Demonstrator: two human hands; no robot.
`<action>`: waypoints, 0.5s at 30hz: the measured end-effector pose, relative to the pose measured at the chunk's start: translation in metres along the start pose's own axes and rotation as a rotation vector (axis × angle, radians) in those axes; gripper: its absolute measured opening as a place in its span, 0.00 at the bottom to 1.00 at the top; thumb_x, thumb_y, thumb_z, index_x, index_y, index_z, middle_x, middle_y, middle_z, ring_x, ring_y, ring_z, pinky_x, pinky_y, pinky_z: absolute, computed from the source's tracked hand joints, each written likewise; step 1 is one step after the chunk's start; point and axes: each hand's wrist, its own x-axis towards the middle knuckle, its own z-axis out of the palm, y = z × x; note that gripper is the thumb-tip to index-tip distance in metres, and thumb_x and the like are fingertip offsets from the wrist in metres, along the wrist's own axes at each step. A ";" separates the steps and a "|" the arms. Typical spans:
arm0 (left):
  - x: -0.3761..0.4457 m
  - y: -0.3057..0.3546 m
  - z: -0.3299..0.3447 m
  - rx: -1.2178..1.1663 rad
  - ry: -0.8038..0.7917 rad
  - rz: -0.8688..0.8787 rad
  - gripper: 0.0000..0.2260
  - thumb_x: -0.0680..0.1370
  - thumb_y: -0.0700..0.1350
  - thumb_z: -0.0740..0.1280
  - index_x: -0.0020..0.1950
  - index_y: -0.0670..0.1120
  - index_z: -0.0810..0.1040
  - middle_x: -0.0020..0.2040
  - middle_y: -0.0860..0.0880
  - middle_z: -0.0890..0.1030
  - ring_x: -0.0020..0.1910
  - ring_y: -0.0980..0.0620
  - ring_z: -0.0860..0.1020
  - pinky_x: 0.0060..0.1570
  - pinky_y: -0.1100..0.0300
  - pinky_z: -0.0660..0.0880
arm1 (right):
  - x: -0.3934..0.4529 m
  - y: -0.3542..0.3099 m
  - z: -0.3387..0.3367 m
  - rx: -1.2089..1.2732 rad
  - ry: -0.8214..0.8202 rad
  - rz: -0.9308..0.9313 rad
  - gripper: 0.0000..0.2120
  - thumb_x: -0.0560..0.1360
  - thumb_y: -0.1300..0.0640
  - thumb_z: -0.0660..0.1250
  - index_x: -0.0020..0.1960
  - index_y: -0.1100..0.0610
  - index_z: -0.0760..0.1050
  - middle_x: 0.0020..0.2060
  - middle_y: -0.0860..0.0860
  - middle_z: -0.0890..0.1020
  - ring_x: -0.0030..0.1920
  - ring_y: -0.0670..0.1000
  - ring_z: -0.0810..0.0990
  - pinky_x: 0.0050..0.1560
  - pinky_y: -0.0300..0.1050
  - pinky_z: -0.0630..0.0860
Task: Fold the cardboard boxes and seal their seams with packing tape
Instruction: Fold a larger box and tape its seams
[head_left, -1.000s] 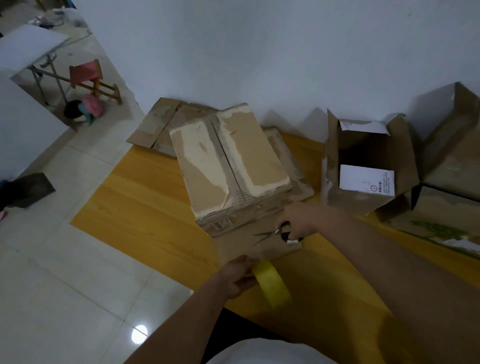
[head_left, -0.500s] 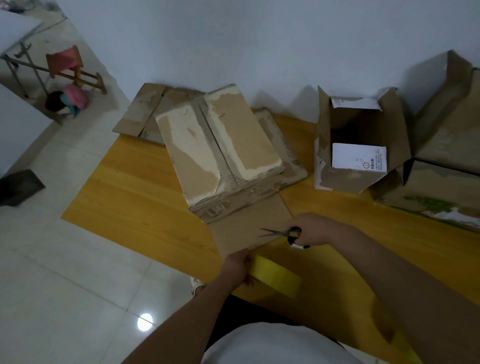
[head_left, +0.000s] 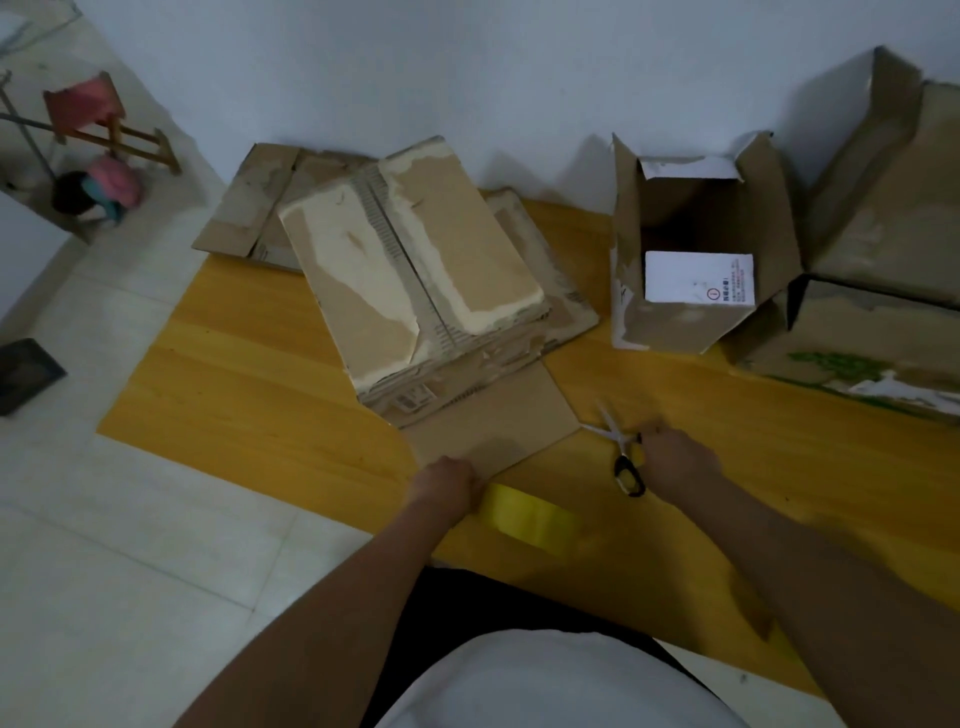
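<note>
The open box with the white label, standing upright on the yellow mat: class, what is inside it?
The open box shows only a dark interior under raised flaps and nothing recognisable inside. Its front wall, bearing the white label, and shadow hide the bottom, so it may not be empty.

A stack of flattened boxes (head_left: 415, 291) lay on the mat (head_left: 249, 395); an open box (head_left: 696, 260) stood right of it, scissors (head_left: 621, 447) in front.

A roll of yellow packing tape (head_left: 530, 517) lies on its side just right of the left hand's fingers (head_left: 460, 480), touching them. A stack of flattened brown cardboard boxes (head_left: 415, 280) with torn, pale patches lies beyond those fingers; its plain bottom flap (head_left: 493, 421) reaches right up to them. Three opened brown boxes (head_left: 696, 244) stand well beyond the right hand's fingers (head_left: 657, 434).
</note>
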 end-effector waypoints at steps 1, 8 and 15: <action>-0.001 -0.003 -0.004 -0.036 0.054 0.028 0.15 0.84 0.49 0.56 0.49 0.41 0.77 0.45 0.44 0.79 0.43 0.44 0.79 0.41 0.52 0.76 | -0.001 -0.003 -0.002 -0.117 0.008 0.010 0.18 0.81 0.56 0.61 0.70 0.56 0.66 0.65 0.54 0.70 0.63 0.55 0.70 0.53 0.48 0.74; -0.020 -0.014 -0.071 -0.125 0.753 0.483 0.20 0.84 0.56 0.54 0.39 0.47 0.73 0.29 0.54 0.67 0.25 0.53 0.66 0.24 0.57 0.65 | 0.006 -0.032 -0.025 0.280 0.279 -0.192 0.12 0.80 0.61 0.60 0.62 0.58 0.74 0.61 0.54 0.70 0.63 0.56 0.70 0.53 0.46 0.73; 0.008 -0.053 -0.123 -0.067 0.904 0.296 0.24 0.84 0.59 0.46 0.71 0.54 0.74 0.74 0.52 0.70 0.77 0.45 0.62 0.75 0.44 0.54 | -0.018 -0.147 -0.072 0.974 0.176 -0.530 0.19 0.77 0.68 0.62 0.41 0.49 0.85 0.43 0.42 0.84 0.48 0.41 0.80 0.50 0.36 0.74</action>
